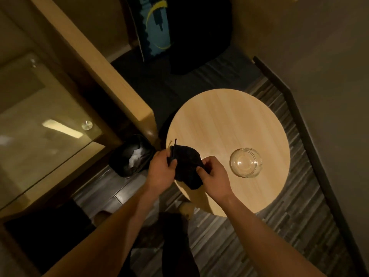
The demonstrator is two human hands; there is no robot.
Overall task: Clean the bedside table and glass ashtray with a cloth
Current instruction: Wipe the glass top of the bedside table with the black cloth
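gripping a dark cloth between them, the left hand and the right hand pinch its opposite ends above the near left edge of the round wooden bedside table. the glass ashtray stands upright near the table's right edge, just beside the right hand. a black bin with white paper sits on the floor beyond the table's left edge.

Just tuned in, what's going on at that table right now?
A person grips a dark cloth with both hands, the left hand and the right hand, over the near left edge of the round wooden table. The glass ashtray sits on the table to the right of the hands, with no hand on it. A black bin stands on the floor left of the table.
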